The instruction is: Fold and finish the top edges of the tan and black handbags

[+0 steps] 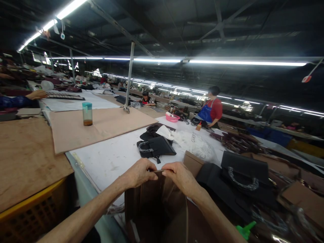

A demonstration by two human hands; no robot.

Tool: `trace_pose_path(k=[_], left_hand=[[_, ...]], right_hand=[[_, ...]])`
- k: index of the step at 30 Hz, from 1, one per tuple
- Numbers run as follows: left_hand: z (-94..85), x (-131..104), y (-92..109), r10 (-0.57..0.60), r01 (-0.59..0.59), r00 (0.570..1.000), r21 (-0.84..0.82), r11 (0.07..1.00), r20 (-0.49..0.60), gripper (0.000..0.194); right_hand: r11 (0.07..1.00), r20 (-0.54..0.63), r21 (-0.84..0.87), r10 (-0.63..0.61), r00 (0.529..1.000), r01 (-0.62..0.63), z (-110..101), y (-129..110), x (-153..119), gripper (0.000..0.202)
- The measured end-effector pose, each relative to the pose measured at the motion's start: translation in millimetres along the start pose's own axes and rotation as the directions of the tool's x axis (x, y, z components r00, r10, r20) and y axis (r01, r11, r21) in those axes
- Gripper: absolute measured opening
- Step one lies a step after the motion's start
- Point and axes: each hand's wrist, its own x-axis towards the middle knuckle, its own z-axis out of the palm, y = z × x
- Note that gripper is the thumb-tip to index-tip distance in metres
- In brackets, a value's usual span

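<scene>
**Both hands pinching the rim of a brown paper bag, lower centre of frame**

Visibility: the lower part of the brown paper bag (157, 206) is cut off by the bottom edge of the frame, and its interior is dark — contents cannot be made out. The fingertips of both hands curl over the rim, so what lies under them is hidden. The right side of the frame is a dim clutter of dark goods, hard to separate.

Grip: the left hand (138, 172) and the right hand (180, 176) each pinch the bag's top edge, thumbs almost meeting at centre frame. Both are closed on the paper.

Position and axis: the bag stands at the near edge of the white table (111, 158), mouth upward and open toward the camera. Its long axis runs roughly vertical; the pinched rim runs left to right.

Surroundings: a black handbag (157, 146) with a braided handle lies just above the hands, well apart. A second black handbag (244, 170) sits at right. A bottle with a teal cap (87, 114) stands upright on cardboard, upper left. A person in a blue apron (211, 109) works in the background.
</scene>
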Motion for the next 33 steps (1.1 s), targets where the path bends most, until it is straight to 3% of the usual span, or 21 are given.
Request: trace_pose_path(k=[6, 10, 15, 19, 22, 25, 28, 33], left_hand=[[-0.1, 7, -9, -0.027, 0.036, 0.998, -0.157, 0.987, 0.061, 0.018], [-5.1, 8, -5, -0.02, 0.034, 0.997, -0.201, 0.979, 0.073, 0.014], [-3.1, 0, 7, 0.048, -0.021, 0.991, -0.212, 0.977, 0.127, 0.015], [6.8, -5, 10, 0.078, -0.043, 0.979, -0.184, 0.982, 0.188, 0.019], [5.1, -12, 11, 0.102, -0.089, 0.986, -0.101, 0.991, 0.13, 0.02], [-4.1, -24, 11, 0.046, -0.045, 0.999, -0.042, 0.998, 0.027, 0.025], [-8.7, -35, 6, -0.086, 0.089, 0.996, -0.156, 0.984, 0.025, 0.026], [0.3, -43, -8, -0.083, 0.102, 0.995, -0.429, 0.898, 0.063, 0.031]], right_hand=[[0.996, -0.02, 0.086, 0.018, 1.0, -0.016, 3, 0, 2, 0.018], [0.996, -0.021, 0.077, 0.042, 0.999, -0.04, -1, -4, -3, 0.018], [0.997, -0.059, 0.025, 0.078, 0.995, -0.076, -9, -12, -26, 0.023], [0.978, -0.107, 0.023, 0.207, 0.972, -0.206, -5, -11, -48, 0.023], [0.96, -0.121, 0.055, 0.28, 0.953, -0.275, -1, -6, -56, 0.023], [0.973, -0.122, 0.055, 0.228, 0.966, -0.223, -1, -1, -58, 0.023], [0.977, -0.112, 0.03, 0.212, 0.971, -0.21, -3, 0, -56, 0.025], [0.981, -0.086, -0.079, 0.168, 0.982, -0.175, -5, -5, -52, 0.027]])
